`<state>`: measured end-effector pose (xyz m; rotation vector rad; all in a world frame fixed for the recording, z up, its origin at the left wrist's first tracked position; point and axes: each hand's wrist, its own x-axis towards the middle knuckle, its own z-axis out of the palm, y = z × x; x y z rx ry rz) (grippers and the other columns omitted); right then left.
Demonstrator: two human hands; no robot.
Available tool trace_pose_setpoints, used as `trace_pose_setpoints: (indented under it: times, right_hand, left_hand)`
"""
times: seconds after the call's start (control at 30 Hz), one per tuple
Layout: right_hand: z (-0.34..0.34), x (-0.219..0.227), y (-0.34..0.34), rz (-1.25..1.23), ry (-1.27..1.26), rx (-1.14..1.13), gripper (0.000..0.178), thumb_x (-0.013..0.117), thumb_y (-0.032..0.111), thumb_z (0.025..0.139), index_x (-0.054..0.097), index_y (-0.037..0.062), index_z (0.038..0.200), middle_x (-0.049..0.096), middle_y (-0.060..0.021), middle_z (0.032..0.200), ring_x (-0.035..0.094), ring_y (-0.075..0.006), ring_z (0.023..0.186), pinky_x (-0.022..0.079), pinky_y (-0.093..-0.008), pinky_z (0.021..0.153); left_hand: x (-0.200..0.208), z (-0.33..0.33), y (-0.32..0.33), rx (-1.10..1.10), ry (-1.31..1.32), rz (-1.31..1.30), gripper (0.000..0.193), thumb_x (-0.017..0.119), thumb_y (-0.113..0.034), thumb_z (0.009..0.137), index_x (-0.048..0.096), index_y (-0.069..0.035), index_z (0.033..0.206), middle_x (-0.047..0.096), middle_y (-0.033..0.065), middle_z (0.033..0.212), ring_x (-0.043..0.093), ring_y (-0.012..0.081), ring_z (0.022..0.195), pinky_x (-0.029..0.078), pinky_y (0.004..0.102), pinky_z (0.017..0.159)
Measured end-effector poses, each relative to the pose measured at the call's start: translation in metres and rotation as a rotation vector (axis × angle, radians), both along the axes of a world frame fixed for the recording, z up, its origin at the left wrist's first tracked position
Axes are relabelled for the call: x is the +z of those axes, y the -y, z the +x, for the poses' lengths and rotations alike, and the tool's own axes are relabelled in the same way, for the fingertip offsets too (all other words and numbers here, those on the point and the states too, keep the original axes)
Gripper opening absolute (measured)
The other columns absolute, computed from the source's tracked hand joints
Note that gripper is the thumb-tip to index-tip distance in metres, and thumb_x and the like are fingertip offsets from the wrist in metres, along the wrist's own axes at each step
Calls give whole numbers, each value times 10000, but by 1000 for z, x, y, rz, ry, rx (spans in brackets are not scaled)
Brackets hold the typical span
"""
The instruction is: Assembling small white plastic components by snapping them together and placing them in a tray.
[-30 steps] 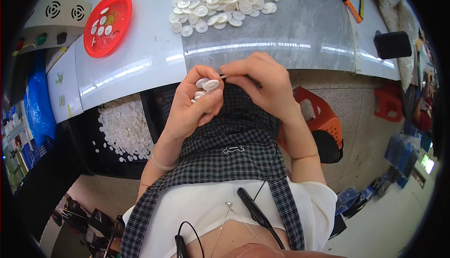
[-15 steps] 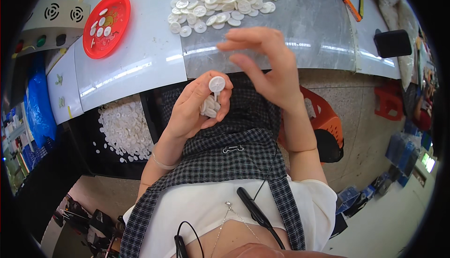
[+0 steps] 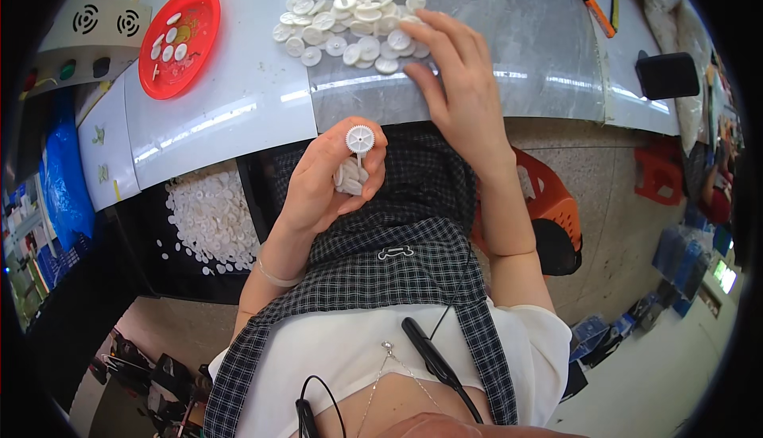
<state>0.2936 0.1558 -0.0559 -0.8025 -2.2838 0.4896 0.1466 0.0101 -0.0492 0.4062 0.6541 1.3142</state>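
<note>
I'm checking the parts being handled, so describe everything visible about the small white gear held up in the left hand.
The small white gear is a toothed disc, apparently plastic, with a round hub at its centre and a thin white shaft running down from it. It faces the camera, held up above the lap just short of the table's edge. The left hand pinches it at the fingertips, with more white pieces cupped in the palm below. The right hand does not touch it.

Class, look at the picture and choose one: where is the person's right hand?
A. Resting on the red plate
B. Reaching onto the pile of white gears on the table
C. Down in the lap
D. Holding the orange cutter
B: the right hand has its fingertips on the pile of white gears spread on the table.
</note>
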Motion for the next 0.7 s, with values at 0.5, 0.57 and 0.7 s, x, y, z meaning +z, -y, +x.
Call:
trace_pose_setpoints:
  times: [0.5,0.57,0.7]
  right_hand:
    - [23,0,8,-67,-125,-52,345,781,81,714,672,78,1041,651,-54,1062,596,-236,977,492,-338,809]
    - [22,-3,6,-25,-114,-77,302,780,81,717,683,74,1003,659,-48,1015,601,-226,934,493,-327,774]
    - [21,-4,3,13,-114,-95,226,766,71,733,695,67,948,672,-47,934,615,-213,849,494,-310,698]
  left_hand:
    - [-5,6,0,118,-1,95,294,371,-318,1023,496,-54,985,532,62,812,512,96,579,323,166,354]
    - [-1,5,-1,108,50,53,285,380,-320,1024,424,-108,839,502,58,811,504,103,580,320,166,344]
    - [2,6,-4,63,34,13,344,316,-361,1041,389,-116,811,457,51,809,439,99,562,315,144,330]
